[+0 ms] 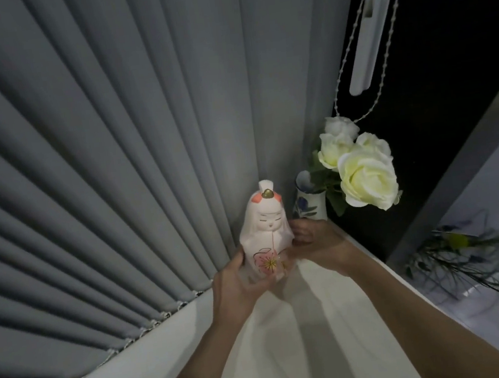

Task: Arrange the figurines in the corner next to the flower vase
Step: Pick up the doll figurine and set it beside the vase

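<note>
A pale pink doll figurine with a white hat, closed eyes and a pink flower on its front stands upright in the corner of a white sill. My left hand wraps its lower left side. My right hand touches its right side, with fingers curled against it. Just behind and to the right stands a small white flower vase with blue painting, holding white roses. No other figurine is in view.
Grey vertical blinds hang close behind and left of the figurine. A bead cord and white pull handle hang at the upper right against dark glass. Thin dark grass-like stems lie on a lower surface at the right.
</note>
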`<state>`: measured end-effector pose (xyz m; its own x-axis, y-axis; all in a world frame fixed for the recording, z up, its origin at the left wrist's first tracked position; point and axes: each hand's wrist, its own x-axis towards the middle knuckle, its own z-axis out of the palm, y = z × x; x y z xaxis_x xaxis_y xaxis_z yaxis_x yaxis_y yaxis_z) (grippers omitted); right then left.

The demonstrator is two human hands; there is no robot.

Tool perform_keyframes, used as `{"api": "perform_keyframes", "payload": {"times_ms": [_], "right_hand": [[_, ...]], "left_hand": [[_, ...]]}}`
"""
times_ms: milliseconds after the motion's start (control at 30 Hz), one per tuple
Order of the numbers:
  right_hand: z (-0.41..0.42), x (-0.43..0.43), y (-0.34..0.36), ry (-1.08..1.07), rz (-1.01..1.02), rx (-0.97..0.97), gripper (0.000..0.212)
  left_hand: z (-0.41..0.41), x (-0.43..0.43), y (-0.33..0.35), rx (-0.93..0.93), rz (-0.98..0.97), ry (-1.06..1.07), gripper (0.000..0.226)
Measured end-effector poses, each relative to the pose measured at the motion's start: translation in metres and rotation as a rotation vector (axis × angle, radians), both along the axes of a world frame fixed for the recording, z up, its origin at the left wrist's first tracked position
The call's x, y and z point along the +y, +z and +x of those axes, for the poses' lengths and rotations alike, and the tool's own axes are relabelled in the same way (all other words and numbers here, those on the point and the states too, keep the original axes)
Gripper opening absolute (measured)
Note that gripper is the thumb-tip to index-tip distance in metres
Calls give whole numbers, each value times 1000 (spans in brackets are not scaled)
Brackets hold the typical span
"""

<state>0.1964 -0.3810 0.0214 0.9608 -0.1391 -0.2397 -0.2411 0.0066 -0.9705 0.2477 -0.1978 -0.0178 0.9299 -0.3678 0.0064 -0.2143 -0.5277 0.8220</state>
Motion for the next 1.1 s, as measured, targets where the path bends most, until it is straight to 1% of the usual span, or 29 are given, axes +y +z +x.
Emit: {"api": "perform_keyframes", "payload": {"times_ms": [267, 300, 367, 433, 467, 533, 633, 767, 833, 933, 1033, 1100], "right_hand": [[-3, 4, 2, -26, -10, -1, 51], [-6, 6, 3, -25, -15, -12, 53], [-10, 12, 6, -10, -53, -11, 62], [-16, 17, 10, -4, -118, 18, 72], [-19, 19, 13, -14, -151, 28, 76], [-28, 24, 20, -41, -259, 37, 78], [-46, 34, 33, -91, -480, 23, 81], [-79, 58, 57, -92, -656, -49, 83], [-97, 74, 67, -49, -722, -88, 83], [-124, 105, 74, 74, -769, -54, 89], [-151, 144, 70, 224, -788, -39, 91], [-168, 170, 59, 360, -828, -31, 88]], "left_hand": [[-6, -6, 7, 23, 36, -4, 77], [-8, -5, 11, 28, 42, -15, 79], [-10, -1, 17, 27, 76, -45, 93], [-14, 7, 25, 41, 118, -56, 111], [-17, 13, 29, 52, 122, -46, 117], [-25, 26, 38, 51, 114, -24, 117], [-39, 48, 57, 44, 63, -27, 115], [-70, 85, 85, 24, 63, -42, 118], [-90, 106, 94, 14, 65, -60, 115], [-121, 143, 100, 2, 93, -85, 104], [-156, 184, 97, 53, 125, -86, 108], [-176, 211, 90, 73, 171, -96, 104]]}}
